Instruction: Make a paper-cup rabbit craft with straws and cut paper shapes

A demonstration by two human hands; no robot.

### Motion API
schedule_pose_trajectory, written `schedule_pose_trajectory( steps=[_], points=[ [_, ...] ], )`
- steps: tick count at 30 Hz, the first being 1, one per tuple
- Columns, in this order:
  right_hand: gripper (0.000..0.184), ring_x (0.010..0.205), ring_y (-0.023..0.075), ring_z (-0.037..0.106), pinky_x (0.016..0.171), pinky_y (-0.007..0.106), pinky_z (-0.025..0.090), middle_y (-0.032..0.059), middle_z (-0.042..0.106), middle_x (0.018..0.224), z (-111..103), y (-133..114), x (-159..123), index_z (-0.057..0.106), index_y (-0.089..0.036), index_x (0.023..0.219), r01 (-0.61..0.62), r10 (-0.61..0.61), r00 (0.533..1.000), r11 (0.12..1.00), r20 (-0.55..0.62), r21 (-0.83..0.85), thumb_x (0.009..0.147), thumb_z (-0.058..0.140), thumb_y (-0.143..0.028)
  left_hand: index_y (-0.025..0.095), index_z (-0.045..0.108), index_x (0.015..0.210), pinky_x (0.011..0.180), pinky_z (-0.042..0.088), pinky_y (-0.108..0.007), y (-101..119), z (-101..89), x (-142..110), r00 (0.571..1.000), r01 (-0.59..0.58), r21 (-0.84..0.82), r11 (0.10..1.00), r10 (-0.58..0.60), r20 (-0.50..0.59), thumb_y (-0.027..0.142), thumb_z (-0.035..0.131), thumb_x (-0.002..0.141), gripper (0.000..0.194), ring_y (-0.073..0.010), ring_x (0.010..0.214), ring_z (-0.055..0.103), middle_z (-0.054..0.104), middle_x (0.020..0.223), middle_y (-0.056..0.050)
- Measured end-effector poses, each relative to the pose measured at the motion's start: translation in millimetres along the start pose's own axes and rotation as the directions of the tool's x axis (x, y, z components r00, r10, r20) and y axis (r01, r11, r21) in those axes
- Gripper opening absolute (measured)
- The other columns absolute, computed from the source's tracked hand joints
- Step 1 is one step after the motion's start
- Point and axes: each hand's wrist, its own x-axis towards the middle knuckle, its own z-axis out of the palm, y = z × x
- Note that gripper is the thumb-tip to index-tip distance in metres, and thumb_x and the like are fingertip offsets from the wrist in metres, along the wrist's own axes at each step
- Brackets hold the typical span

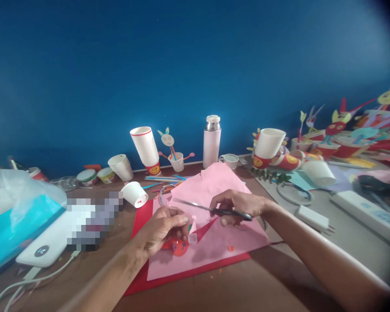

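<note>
Two hands: left in a loose pinch, contents unclear, above smooth pink paper; right curled round slim metal scissors.

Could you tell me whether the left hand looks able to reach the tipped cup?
Probably yes: the left hand is near the tipped cup, with only flat red sheet and tabletop visible between.
</note>
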Motion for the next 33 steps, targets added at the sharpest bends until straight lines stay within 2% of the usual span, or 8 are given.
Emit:
schedule_pose_trajectory(
  steps=[4, 6, 10, 14, 18, 26, 29, 33],
  points=[
    [0.045, 0.054, 0.0082, 0.046, 0.052, 0.023, 0.039, -0.0018, 0.048, 0.062, 0, 4, 3, 0.048, -0.01, 0.1, 0.287, -0.262, 0.948, 0.95, -0.182, 0.125, 0.077, 0.051, -0.048, 0.012, 0.059, 0.057, 0.044, 0.035, -0.017, 1, 4.2, -2, 0.999, -0.039, 0.025, 0.999, 0.04, -0.033, 0.022, 0.063, 0.068, 0.015, -0.0069, 0.043, 0.051, 0.061, 0.049, -0.002],
    [0.044, 0.06, 0.01, 0.047, 0.058, 0.025, 0.038, 0.0001, 0.049, 0.066, 5, 4, 7, 0.046, -0.009, 0.103, 0.349, -0.303, 0.919, 0.923, -0.252, 0.162, 0.08, 0.047, -0.047, 0.012, 0.059, 0.056, 0.045, 0.035, -0.017, 1, 7.3, -3, 0.996, -0.069, 0.044, 0.997, 0.071, -0.052, 0.022, 0.063, 0.068, 0.016, -0.0069, 0.044, 0.051, 0.061, 0.048, -0.002],
    [0.033, 0.059, 0.0087, 0.045, 0.056, 0.023, 0.036, -0.0007, 0.049, 0.071, 24, -3, 16, 0.048, -0.013, 0.097, 0.279, -0.176, 0.915, 0.926, -0.364, 0.253, 0.072, 0.061, -0.031, 0.012, 0.059, 0.055, 0.044, 0.035, -0.018, 2, 13.2, -6, 0.992, -0.074, 0.082, 0.994, 0.082, -0.1, 0.023, 0.065, 0.065, 0.016, -0.0067, 0.041, 0.048, 0.06, 0.046, -0.002],
    [0.031, 0.062, 0.0086, 0.047, 0.057, 0.022, 0.036, -0.0017, 0.051, 0.072, 44, -13, 23, 0.048, -0.014, 0.089, 0.245, -0.1, 0.919, 0.902, -0.381, 0.355, 0.064, 0.066, -0.023, 0.012, 0.06, 0.056, 0.049, 0.039, -0.021, 1, 16.5, -7, 0.994, -0.081, 0.123, 0.989, 0.089, -0.068, 0.026, 0.067, 0.064, 0.018, -0.0095, 0.045, 0.053, 0.062, 0.049, -0.003],
    [0.033, 0.059, 0.0081, 0.046, 0.053, 0.021, 0.036, -0.003, 0.05, 0.068, 54, -10, 28, 0.048, -0.015, 0.088, 0.267, -0.116, 0.921, 0.883, -0.372, 0.387, 0.062, 0.067, -0.024, 0.012, 0.06, 0.056, 0.049, 0.039, -0.022, -1, 16.3, -6, 0.994, -0.103, 0.17, 0.98, 0.109, -0.026, 0.03, 0.068, 0.064, 0.021, -0.0102, 0.046, 0.053, 0.063, 0.05, -0.004],
    [0.028, 0.057, 0.0083, 0.046, 0.053, 0.022, 0.038, -0.0028, 0.05, 0.067, 58, -2, 32, 0.047, -0.015, 0.087, 0.276, -0.143, 0.918, 0.9, -0.371, 0.337, 0.065, 0.063, -0.019, 0.012, 0.058, 0.057, 0.049, 0.039, -0.022, -5, 16.1, -5, 0.992, -0.11, 0.195, 0.974, 0.12, -0.04, 0.029, 0.066, 0.065, 0.021, -0.0104, 0.046, 0.052, 0.062, 0.05, -0.004],
    [0.026, 0.058, 0.0084, 0.046, 0.054, 0.021, 0.038, -0.0031, 0.049, 0.068, 56, -8, 29, 0.047, -0.016, 0.088, 0.281, -0.126, 0.893, 0.905, -0.432, 0.319, 0.067, 0.062, -0.022, 0.013, 0.059, 0.058, 0.049, 0.039, -0.021, -4, 14.3, -3, 0.981, -0.139, 0.136, 0.981, 0.155, -0.12, 0.028, 0.066, 0.065, 0.018, -0.0095, 0.046, 0.051, 0.061, 0.05, -0.002],
    [0.033, 0.061, 0.0105, 0.049, 0.056, 0.023, 0.039, -0.0027, 0.05, 0.067, 59, -13, 27, 0.045, -0.018, 0.096, 0.259, -0.094, 0.893, 0.908, -0.441, 0.329, 0.073, 0.06, -0.035, 0.016, 0.056, 0.057, 0.051, 0.041, -0.021, -3, 10.1, 0, 0.917, -0.248, 0.078, 0.966, 0.26, -0.301, 0.027, 0.063, 0.065, 0.015, -0.0097, 0.049, 0.053, 0.06, 0.056, 0.001]
  ],
)
